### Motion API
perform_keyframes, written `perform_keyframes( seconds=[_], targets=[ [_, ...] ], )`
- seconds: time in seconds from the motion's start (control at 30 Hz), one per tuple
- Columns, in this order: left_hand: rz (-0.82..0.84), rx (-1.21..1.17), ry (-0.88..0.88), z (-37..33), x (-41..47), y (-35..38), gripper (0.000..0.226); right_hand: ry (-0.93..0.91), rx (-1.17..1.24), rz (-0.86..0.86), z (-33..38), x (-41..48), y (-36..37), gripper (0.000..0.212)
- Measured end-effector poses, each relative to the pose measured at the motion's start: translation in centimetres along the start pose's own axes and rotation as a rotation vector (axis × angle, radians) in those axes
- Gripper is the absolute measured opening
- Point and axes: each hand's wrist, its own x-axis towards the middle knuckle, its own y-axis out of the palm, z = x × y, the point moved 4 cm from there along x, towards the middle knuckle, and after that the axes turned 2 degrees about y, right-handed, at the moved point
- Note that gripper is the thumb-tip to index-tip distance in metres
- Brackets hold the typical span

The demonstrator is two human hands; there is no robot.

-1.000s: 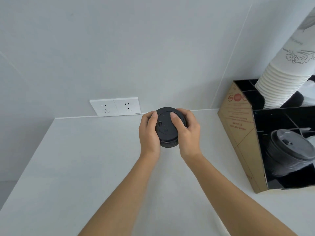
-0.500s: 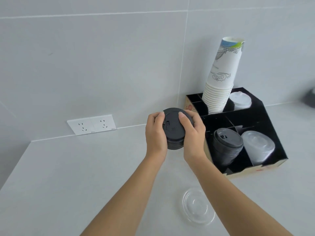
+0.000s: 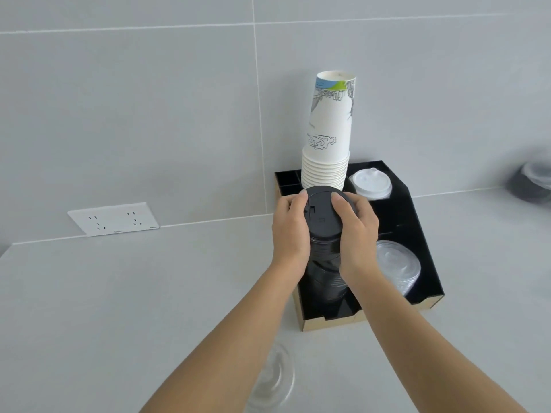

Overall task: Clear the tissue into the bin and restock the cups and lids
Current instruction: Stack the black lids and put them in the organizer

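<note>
A stack of black lids [image 3: 323,222] is gripped from both sides by my left hand [image 3: 290,234] and my right hand [image 3: 356,234]. It sits on top of the black lids standing in the front left compartment of the black organiser [image 3: 417,234]. A tall stack of white paper cups [image 3: 328,138] rises from the organiser's back row, next to white lids [image 3: 369,184]. Clear lids [image 3: 398,266] fill the front right compartment. No tissue or bin is in view.
A loose clear lid [image 3: 275,380] lies on the white counter near my forearms. A double wall socket [image 3: 113,219] sits low on the tiled wall at the left. A dark blurred object [image 3: 530,183] stands at the far right.
Both hands have carried the black lid stack to the right, from above the bare counter to the organiser's front left compartment. The view has turned right with them.
</note>
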Motion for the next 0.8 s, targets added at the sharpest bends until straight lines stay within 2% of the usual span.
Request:
perform_keyframes(
  seconds=[0.33,0.57,0.8],
  targets=[
    [-0.055,0.081,-0.108,3.6,0.6,2.1,0.028,0.118,-0.135,0.034,-2.7,1.8,-3.0,0.016],
    [-0.054,0.094,-0.145,4.7,0.6,2.1,0.028,0.2,-0.106,0.051,-3.8,1.8,-3.6,0.017],
    [0.054,0.0,-0.093,5.6,0.6,1.5,0.038,0.183,-0.031,0.175,-4.3,1.8,-3.7,0.028]
  ],
)
